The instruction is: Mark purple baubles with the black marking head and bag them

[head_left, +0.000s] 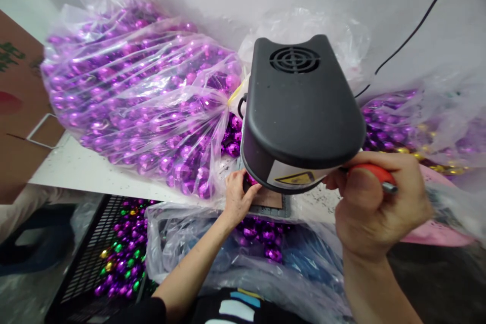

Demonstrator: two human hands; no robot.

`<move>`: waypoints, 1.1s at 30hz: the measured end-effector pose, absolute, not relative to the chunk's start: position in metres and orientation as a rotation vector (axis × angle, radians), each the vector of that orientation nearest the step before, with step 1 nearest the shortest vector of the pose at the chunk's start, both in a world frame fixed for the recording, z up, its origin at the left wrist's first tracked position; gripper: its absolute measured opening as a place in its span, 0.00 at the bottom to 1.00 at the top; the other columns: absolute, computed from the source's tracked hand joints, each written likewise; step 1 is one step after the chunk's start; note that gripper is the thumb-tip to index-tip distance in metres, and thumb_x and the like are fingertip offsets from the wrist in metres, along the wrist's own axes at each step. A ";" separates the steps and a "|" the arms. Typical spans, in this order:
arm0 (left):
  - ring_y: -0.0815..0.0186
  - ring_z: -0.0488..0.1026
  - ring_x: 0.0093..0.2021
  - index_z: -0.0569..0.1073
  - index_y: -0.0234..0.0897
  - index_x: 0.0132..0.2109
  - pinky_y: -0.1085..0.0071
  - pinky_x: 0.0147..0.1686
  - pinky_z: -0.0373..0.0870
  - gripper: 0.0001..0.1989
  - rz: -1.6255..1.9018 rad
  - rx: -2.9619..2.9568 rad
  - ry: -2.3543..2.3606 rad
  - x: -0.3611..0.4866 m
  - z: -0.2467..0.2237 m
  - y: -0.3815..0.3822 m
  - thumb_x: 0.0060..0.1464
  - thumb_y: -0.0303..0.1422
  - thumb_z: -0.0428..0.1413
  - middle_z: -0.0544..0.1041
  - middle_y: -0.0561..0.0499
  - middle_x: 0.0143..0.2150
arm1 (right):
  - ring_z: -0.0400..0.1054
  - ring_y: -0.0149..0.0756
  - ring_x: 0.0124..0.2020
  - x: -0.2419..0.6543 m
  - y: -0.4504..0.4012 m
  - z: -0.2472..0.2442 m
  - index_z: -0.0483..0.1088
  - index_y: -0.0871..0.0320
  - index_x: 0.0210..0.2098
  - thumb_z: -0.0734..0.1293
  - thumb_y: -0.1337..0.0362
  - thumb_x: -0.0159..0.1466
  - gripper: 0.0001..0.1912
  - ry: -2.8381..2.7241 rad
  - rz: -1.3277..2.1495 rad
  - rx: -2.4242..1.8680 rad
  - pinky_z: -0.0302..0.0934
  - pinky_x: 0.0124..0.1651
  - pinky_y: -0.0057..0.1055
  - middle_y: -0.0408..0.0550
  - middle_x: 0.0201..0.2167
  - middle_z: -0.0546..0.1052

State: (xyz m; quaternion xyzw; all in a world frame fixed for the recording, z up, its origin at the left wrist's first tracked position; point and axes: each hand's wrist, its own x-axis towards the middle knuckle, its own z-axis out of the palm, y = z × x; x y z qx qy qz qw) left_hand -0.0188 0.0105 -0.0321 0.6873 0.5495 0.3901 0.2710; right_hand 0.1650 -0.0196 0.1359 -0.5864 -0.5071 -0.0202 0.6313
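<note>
A black-covered bench machine (304,106) with a round vent on top and a yellow warning label stands in front of me. My right hand (379,207) is wrapped round its red handle (374,174), which has a metal end. Low under the machine's front, my left hand (239,190) has thumb and fingers around a shiny purple bead (249,179). A brown flat piece (268,199) lies by that hand on a grey base (287,206). The machine's head hides what is beneath it. More purple beads (232,136) sit left of the machine.
A big clear bag of purple beads (144,91) fills the table's left side. More bagged beads (398,116) lie at right. Below left stands a black crate (85,243) of mixed beads. A cardboard box (23,101) and a black cable (421,15) flank the scene. Plastic covers my lap.
</note>
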 end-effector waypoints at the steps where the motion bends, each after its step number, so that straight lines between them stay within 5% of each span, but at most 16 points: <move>1: 0.53 0.72 0.50 0.73 0.40 0.55 0.51 0.54 0.68 0.19 1.056 1.881 1.472 -0.019 -0.032 0.010 0.62 0.44 0.57 0.78 0.45 0.47 | 0.65 0.25 0.22 0.165 -0.020 0.136 0.72 0.55 0.32 0.65 0.48 0.64 0.16 -1.159 -0.042 -1.346 0.58 0.26 0.28 0.37 0.24 0.71; 11: 0.50 0.71 0.55 0.74 0.39 0.52 0.48 0.59 0.66 0.15 1.001 2.163 1.366 -0.006 -0.032 0.001 0.62 0.41 0.58 0.75 0.40 0.51 | 0.64 0.23 0.22 0.165 -0.017 0.137 0.71 0.55 0.32 0.65 0.49 0.65 0.16 -1.176 -0.057 -1.334 0.57 0.25 0.28 0.36 0.24 0.71; 18: 0.49 0.66 0.63 0.70 0.38 0.59 0.42 0.66 0.58 0.21 0.849 2.103 1.267 0.000 -0.021 0.006 0.63 0.44 0.55 0.72 0.39 0.59 | 0.65 0.24 0.21 0.165 -0.019 0.136 0.72 0.55 0.31 0.66 0.50 0.64 0.16 -1.159 -0.073 -1.341 0.57 0.24 0.27 0.36 0.23 0.71; 24: 0.49 0.68 0.61 0.66 0.39 0.62 0.39 0.68 0.52 0.25 0.869 2.090 1.363 0.005 -0.027 0.008 0.61 0.40 0.57 0.73 0.40 0.58 | 0.61 0.22 0.18 0.165 -0.012 0.135 0.73 0.57 0.30 0.66 0.52 0.64 0.15 -1.145 -0.196 -1.264 0.56 0.22 0.26 0.36 0.20 0.69; 29: 0.49 0.71 0.56 0.70 0.40 0.58 0.38 0.69 0.50 0.23 0.834 2.122 1.402 0.006 -0.026 0.008 0.58 0.41 0.58 0.76 0.43 0.51 | 0.61 0.23 0.20 0.171 -0.020 0.126 0.74 0.59 0.36 0.68 0.64 0.61 0.05 -1.311 -0.190 -1.103 0.54 0.21 0.26 0.38 0.22 0.71; 33: 0.50 0.71 0.54 0.72 0.42 0.54 0.40 0.69 0.53 0.19 0.819 2.119 1.400 0.005 -0.021 0.009 0.57 0.43 0.58 0.77 0.44 0.48 | 0.63 0.26 0.22 0.176 -0.037 0.107 0.75 0.62 0.38 0.68 0.68 0.58 0.08 -1.404 -0.070 -1.069 0.54 0.22 0.26 0.42 0.25 0.73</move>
